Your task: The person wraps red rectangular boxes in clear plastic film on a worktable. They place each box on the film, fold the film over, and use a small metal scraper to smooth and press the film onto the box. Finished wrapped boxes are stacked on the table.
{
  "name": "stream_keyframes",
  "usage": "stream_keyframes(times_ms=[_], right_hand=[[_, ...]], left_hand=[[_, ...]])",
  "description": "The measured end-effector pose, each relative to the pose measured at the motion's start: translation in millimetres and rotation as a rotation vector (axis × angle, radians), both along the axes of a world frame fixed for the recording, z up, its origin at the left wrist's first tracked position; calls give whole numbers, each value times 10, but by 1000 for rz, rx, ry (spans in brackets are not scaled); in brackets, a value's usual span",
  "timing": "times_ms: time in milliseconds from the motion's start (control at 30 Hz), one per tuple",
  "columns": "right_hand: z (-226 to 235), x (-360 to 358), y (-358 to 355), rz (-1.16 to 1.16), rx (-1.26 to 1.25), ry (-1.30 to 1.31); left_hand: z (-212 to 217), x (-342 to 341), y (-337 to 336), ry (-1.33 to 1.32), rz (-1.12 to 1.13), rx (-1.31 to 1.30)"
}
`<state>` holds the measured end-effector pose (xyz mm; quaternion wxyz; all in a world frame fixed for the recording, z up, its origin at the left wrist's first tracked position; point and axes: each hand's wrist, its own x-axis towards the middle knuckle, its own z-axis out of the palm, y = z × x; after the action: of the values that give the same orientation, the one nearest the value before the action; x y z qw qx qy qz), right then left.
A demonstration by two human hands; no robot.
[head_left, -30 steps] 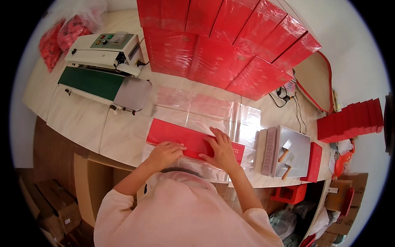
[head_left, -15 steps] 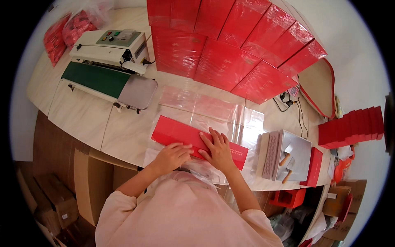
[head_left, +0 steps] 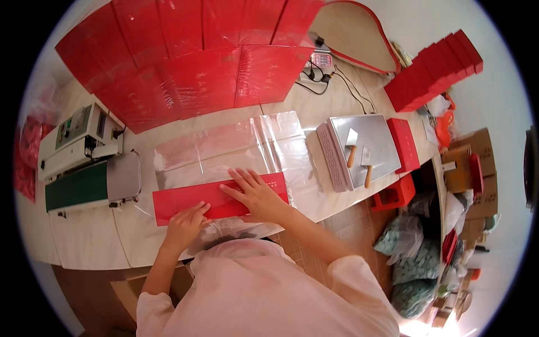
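Observation:
A long flat red box point(head_left: 171, 202) lies on clear plastic film point(head_left: 196, 151) on the table, close in front of me. My right hand point(head_left: 259, 197) rests on the right part of the box, its fingers spread flat over the top. Bunched together, the fingers of my left hand point(head_left: 188, 224) press at the near edge of the box, left of its middle; what they pinch there, if anything, is hidden. More of the film shows beyond the box and along its near side.
Film-wrapped red boxes point(head_left: 196, 78) form a tall stack behind. To the left stands a sealing machine point(head_left: 78, 135) with a green belt. On the right, two scrapers point(head_left: 351, 147) lie on a metal-topped case point(head_left: 373, 132), beside another red box point(head_left: 403, 145). Black cables point(head_left: 323, 78) lie farther back.
My view has turned to the right, so the bench things appear farther left. Both hands stay on the red box, which now looks less tilted in the picture.

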<state>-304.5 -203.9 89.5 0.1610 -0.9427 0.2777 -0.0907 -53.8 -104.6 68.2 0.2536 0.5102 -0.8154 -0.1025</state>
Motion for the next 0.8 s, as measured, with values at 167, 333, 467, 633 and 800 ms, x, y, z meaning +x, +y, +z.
stream_keyframes(times_ms=[167,333,467,633,800], right_hand=[[-43,127,-100,116,85,-4],[165,58,-60,123,64,-2],[101,33,-77,138,114,-42],[-11,7,17,180,41,-72],[65,-263,267,-365,13,-386]], left_hand=[[28,84,46,-7,-94,-88],[291,15,122,-24,-89,-193],[251,-37,94,-76,-113,-172],[138,-55,-3,-165,-79,49],[108,-39,-12,-35,-21,163]])
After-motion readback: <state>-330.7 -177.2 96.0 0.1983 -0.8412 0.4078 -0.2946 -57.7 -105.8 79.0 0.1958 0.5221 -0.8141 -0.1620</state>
